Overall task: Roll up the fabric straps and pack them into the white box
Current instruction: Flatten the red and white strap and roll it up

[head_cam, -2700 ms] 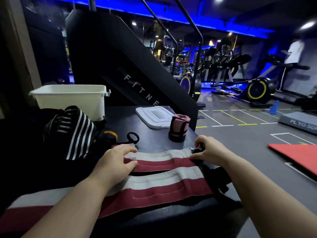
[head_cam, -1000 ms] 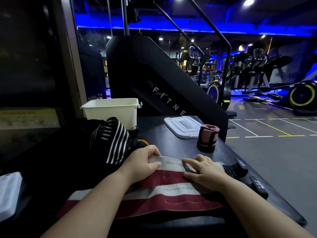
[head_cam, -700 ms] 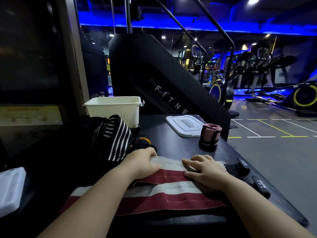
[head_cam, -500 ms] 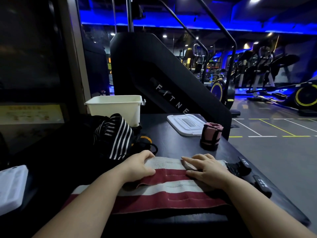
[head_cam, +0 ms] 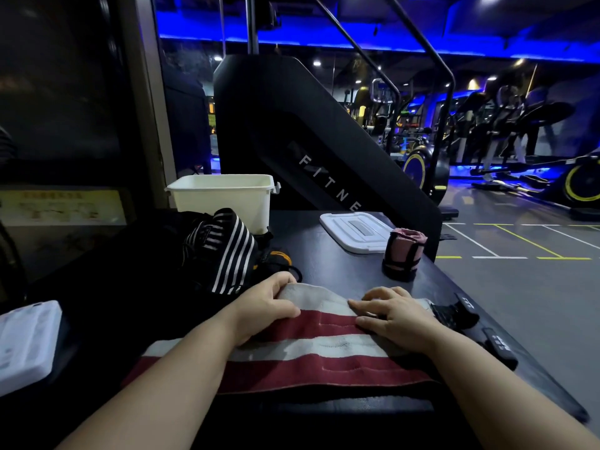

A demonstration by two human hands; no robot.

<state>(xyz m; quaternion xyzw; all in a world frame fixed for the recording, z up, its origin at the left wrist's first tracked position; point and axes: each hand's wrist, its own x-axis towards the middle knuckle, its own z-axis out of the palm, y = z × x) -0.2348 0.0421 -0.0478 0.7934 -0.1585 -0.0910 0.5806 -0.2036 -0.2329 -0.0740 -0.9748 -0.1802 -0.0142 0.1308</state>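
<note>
A red and white strap [head_cam: 324,349] lay spread flat across the near part of the dark table [head_cam: 324,264], its stripes running from left to right. The left hand [head_cam: 266,306] sat at the strap's far left corner, with fingers curled over the far white edge and the thumb lying on top, so it gripped the cloth there. The right hand [head_cam: 396,316] rested on the strap a little to the right, palm down. Its fingers were loosely spread and pressed on the white and red stripes without closing round anything. Just past the right hand, the strap's black end piece [head_cam: 454,315] lay on the table.

The white box [head_cam: 224,199] stood open at the far left of the table, well apart from the hands; what lay inside could not be seen. Its white lid [head_cam: 357,232] lay flat to the right of it. A pink strap [head_cam: 404,253], already rolled and bound with black bands, stood on end just beside the lid's near right corner. Between the box and the left hand sat a heap of dark cloth, with a black and white striped strap [head_cam: 230,251] on top. A white tray-like thing [head_cam: 26,339] lay at the far left edge of the view. Behind the table rose a black stair machine [head_cam: 292,125].
</note>
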